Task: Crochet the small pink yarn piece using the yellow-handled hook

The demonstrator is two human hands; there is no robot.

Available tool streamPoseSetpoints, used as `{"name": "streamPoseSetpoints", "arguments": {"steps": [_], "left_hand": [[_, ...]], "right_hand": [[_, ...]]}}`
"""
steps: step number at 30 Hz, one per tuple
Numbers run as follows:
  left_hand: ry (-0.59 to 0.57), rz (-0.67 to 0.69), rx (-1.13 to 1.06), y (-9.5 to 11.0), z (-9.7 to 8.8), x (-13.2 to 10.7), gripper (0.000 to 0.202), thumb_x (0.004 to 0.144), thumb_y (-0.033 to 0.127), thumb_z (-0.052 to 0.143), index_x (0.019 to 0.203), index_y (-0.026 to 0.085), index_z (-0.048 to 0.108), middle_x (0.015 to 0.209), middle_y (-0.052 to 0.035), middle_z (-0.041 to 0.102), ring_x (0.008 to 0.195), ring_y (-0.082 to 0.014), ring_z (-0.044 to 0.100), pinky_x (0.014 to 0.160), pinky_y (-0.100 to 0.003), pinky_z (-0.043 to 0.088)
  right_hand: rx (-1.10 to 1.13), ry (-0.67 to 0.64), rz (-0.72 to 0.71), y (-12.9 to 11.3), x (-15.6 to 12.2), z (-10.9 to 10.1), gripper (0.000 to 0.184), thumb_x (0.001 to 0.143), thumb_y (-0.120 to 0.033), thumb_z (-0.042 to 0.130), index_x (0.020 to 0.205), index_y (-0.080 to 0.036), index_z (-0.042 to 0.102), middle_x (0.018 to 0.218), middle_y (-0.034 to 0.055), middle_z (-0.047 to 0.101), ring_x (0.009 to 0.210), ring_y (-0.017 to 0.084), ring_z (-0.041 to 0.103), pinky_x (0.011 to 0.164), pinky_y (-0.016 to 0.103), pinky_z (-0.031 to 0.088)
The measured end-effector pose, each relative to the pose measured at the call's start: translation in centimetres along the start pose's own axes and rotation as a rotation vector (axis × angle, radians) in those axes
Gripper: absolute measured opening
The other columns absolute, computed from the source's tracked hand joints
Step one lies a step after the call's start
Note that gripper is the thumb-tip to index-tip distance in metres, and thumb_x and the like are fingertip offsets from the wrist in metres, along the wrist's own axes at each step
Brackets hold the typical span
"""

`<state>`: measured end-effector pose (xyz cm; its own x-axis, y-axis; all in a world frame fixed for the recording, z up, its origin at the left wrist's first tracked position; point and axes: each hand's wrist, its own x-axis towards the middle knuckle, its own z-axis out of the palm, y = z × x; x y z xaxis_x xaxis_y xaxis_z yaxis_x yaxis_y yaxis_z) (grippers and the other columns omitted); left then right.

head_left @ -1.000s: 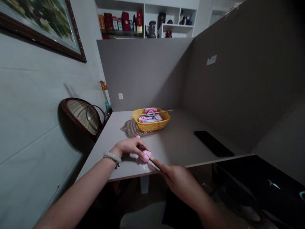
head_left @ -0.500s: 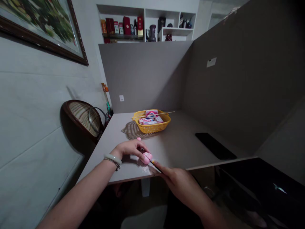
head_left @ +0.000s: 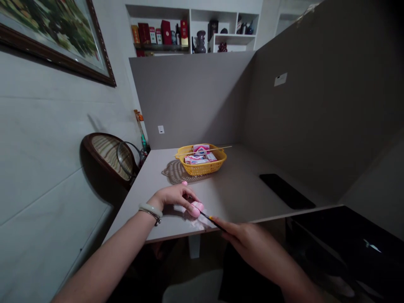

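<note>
At the table's near edge, my left hand [head_left: 181,198] is closed on a smooth pink lump [head_left: 196,209], pinching it against the tabletop. The lump has two rounded halves with a groove between them. My right hand [head_left: 241,235] grips a thin black knife-like tool [head_left: 212,221], its tip touching the lump at the groove. A small yellow spot shows by the fingertips; I cannot tell what it belongs to. Pale scraps [head_left: 199,225] lie on the table under the lump. Just beyond my left hand is a small pink piece [head_left: 184,183].
A yellow basket [head_left: 203,169] holding several pink-and-white boxes stands farther back, a thin stick [head_left: 217,148] across its rim. A flat black object [head_left: 285,191] lies on the right. Grey partitions [head_left: 195,101] border the table; a chair [head_left: 110,155] stands at the left.
My right hand has drawn back a little to the right, so more of the black tool shows. My left hand and the pink lump stay nearly in place.
</note>
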<state>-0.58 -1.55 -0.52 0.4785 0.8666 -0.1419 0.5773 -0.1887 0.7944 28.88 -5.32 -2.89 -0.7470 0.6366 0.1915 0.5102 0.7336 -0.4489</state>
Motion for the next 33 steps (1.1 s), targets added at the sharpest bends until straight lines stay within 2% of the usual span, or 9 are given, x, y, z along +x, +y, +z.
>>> {"name": "streamPoseSetpoints", "arguments": {"steps": [3, 5, 8, 11, 14, 20, 26, 30, 33], "left_hand": [[0.006, -0.011, 0.004, 0.0, 0.0, 0.0, 0.044, 0.059, 0.041, 0.087, 0.098, 0.020, 0.079, 0.090, -0.0038, 0.068, 0.090, -0.0194, 0.057, 0.082, -0.031, 0.040], [0.026, -0.028, 0.019, -0.1, -0.1, -0.1, 0.044, 0.059, 0.040, 0.087, 0.097, 0.021, 0.079, 0.091, -0.0034, 0.069, 0.092, -0.0200, 0.056, 0.082, -0.031, 0.039], [0.036, -0.036, 0.011, -0.3, -0.1, -0.1, 0.045, 0.059, 0.042, 0.087, 0.098, 0.021, 0.078, 0.091, -0.0027, 0.069, 0.093, -0.0200, 0.057, 0.082, -0.030, 0.039], [0.000, -0.025, -0.018, -0.3, -0.1, -0.1, 0.045, 0.060, 0.042, 0.086, 0.099, 0.021, 0.078, 0.088, -0.0019, 0.068, 0.087, -0.0183, 0.056, 0.080, -0.030, 0.039], [0.005, -0.016, 0.005, -0.2, -0.1, 0.0, 0.044, 0.060, 0.040, 0.087, 0.099, 0.021, 0.078, 0.090, -0.0024, 0.068, 0.089, -0.0186, 0.056, 0.081, -0.030, 0.039], [0.038, -0.035, 0.003, -0.5, -0.1, 0.0, 0.045, 0.060, 0.042, 0.086, 0.099, 0.022, 0.078, 0.092, -0.0029, 0.069, 0.093, -0.0204, 0.057, 0.084, -0.031, 0.039], [-0.005, -0.002, -0.004, -0.2, -0.1, 0.0, 0.044, 0.060, 0.040, 0.086, 0.099, 0.021, 0.078, 0.090, -0.0032, 0.069, 0.090, -0.0191, 0.057, 0.082, -0.030, 0.039], [0.026, -0.023, 0.008, -0.4, -0.2, 0.0, 0.044, 0.060, 0.041, 0.086, 0.098, 0.021, 0.078, 0.090, -0.0028, 0.069, 0.092, -0.0199, 0.056, 0.082, -0.030, 0.039], [0.021, -0.004, -0.021, -0.6, -0.2, 0.0, 0.044, 0.060, 0.039, 0.086, 0.099, 0.021, 0.078, 0.090, -0.0028, 0.069, 0.090, -0.0191, 0.057, 0.081, -0.030, 0.039]], "right_hand": [[-0.046, 0.013, -0.001, 0.1, -0.4, -0.1, 0.046, 0.097, -0.023, 0.045, 0.140, -0.034, 0.054, 0.101, 0.0051, 0.077, 0.083, 0.020, 0.073, 0.069, 0.024, 0.049], [-0.082, 0.028, 0.017, -0.2, 0.1, 0.7, 0.047, 0.097, -0.022, 0.044, 0.142, -0.033, 0.052, 0.091, 0.0055, 0.078, 0.074, 0.019, 0.072, 0.062, 0.023, 0.047], [-0.035, 0.043, 0.027, -0.4, 1.1, 1.5, 0.049, 0.098, -0.022, 0.042, 0.145, -0.034, 0.048, 0.092, 0.0054, 0.078, 0.074, 0.018, 0.072, 0.062, 0.021, 0.046], [0.011, -0.001, 0.002, 0.0, 0.6, 0.7, 0.046, 0.097, -0.025, 0.045, 0.142, -0.035, 0.052, 0.102, 0.0052, 0.077, 0.084, 0.019, 0.073, 0.068, 0.022, 0.047], [-0.046, -0.023, 0.003, 0.2, -0.2, -0.1, 0.047, 0.096, -0.023, 0.047, 0.141, -0.034, 0.054, 0.102, 0.0056, 0.077, 0.084, 0.020, 0.073, 0.069, 0.023, 0.047], [-0.075, 0.048, 0.010, -0.5, 1.3, 1.8, 0.051, 0.096, -0.020, 0.044, 0.146, -0.032, 0.048, 0.093, 0.0054, 0.078, 0.075, 0.018, 0.073, 0.061, 0.021, 0.045], [-0.081, 0.012, -0.007, -0.2, -0.1, 0.1, 0.048, 0.095, -0.021, 0.047, 0.140, -0.035, 0.054, 0.093, 0.0052, 0.078, 0.076, 0.019, 0.073, 0.063, 0.022, 0.047], [-0.112, 0.022, 0.021, -0.7, 0.9, 1.5, 0.053, 0.096, -0.018, 0.044, 0.147, -0.032, 0.046, 0.090, 0.0072, 0.078, 0.073, 0.020, 0.072, 0.062, 0.022, 0.045], [-0.045, 0.033, 0.023, -0.5, 1.4, 2.0, 0.050, 0.097, -0.021, 0.045, 0.146, -0.033, 0.047, 0.094, 0.0067, 0.078, 0.076, 0.018, 0.073, 0.062, 0.021, 0.045]]}}
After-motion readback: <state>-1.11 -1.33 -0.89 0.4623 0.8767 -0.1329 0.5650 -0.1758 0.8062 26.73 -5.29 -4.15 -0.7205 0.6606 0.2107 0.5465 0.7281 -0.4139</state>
